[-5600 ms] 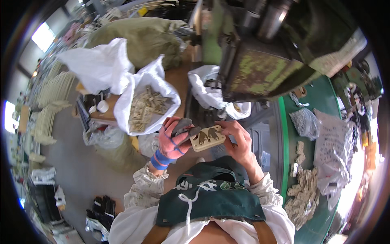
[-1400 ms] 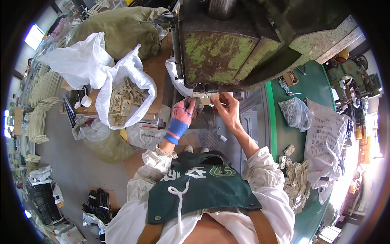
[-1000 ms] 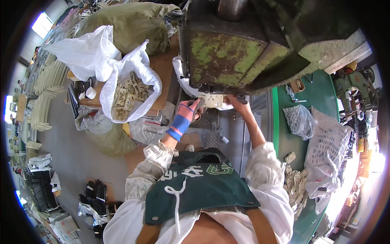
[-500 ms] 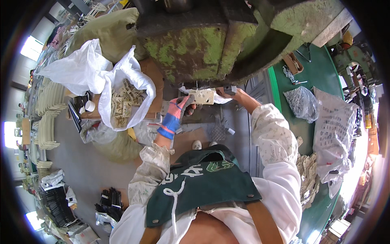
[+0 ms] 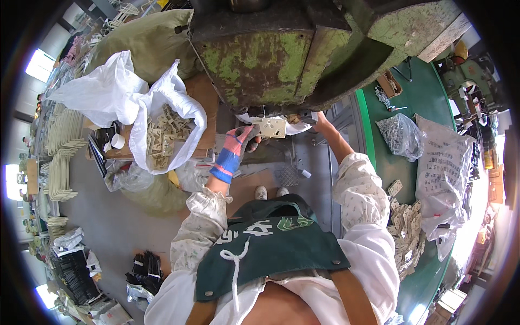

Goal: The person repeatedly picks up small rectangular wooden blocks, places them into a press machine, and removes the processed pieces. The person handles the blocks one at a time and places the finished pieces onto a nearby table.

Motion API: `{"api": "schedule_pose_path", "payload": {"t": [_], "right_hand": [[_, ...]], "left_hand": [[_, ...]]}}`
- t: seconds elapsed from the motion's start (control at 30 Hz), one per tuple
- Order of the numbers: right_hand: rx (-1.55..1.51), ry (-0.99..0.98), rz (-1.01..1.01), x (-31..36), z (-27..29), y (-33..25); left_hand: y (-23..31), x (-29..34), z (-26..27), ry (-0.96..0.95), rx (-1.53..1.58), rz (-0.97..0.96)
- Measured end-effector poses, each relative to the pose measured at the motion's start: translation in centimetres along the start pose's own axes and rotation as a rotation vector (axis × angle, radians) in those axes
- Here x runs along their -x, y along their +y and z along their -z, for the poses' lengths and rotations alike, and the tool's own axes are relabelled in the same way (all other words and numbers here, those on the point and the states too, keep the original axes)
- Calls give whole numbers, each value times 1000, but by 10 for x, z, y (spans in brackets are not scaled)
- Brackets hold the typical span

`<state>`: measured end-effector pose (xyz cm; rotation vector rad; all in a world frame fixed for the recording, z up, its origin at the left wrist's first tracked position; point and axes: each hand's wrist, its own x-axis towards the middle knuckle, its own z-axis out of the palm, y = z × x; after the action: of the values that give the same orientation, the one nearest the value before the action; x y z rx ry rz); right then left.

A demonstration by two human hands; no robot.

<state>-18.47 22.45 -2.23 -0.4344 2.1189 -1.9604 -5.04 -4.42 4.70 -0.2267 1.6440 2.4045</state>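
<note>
Moved since the earlier frames: my right hand [image 5: 320, 120], which was at the right end of the cream plate [image 5: 273, 128] some moments ago, is now apart from it, over by a dark block [image 5: 309, 117]; the plate has hardly shifted since the last frame.
What this means: the plate now has only my left hand [image 5: 238, 142] to hold it, so I judge that its steadiness depends on this one grip.
White sack: at the left, the open white sack [image 5: 193, 115] holds many pale plates [image 5: 166, 134] in a loose heap; my left arm passes to the right of it.
Left fingers: gloved, and closed on the left end of the plate; the thumb seems to press from above.
Cream plate: it reaches out to the right from these fingers, with its holes in sight; it is under the front edge of the green machine head [image 5: 254, 65]; whether it touches any part there, I cannot tell.
Right fingers: mostly hidden at the dark block, to the right of the plate; if they are grasping or released, I cannot tell.
Green table: farther right, the green table [image 5: 420, 97] carries a clear bag [image 5: 402, 135] and, nearer to me, a heap of similar pieces [image 5: 406, 233].
</note>
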Motion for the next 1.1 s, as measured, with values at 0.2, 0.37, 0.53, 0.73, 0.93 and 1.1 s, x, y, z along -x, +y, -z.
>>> {"api": "schedule_pose_path", "payload": {"t": [0.2, 0.37, 0.53, 0.73, 0.93, 1.1], "right_hand": [[-286, 48, -89, 39, -23, -86], [-55, -98, 12, 78, -52, -169], [5, -78, -89, 101, -93, -175], [-363, -300, -94, 102, -97, -169], [-69, -12, -78, 83, -91, -165], [63, -38, -51, 42, -99, -148]], "left_hand": [[-2, 2, 1, 1, 13, -31], [9, 6, -3, 20, -77, 49], [24, 54, -32, 190, -617, -473], [-1, 56, -24, -248, 123, 75], [-18, 29, 4, 170, -538, -431], [7, 6, -4, 83, -150, -33]]}}
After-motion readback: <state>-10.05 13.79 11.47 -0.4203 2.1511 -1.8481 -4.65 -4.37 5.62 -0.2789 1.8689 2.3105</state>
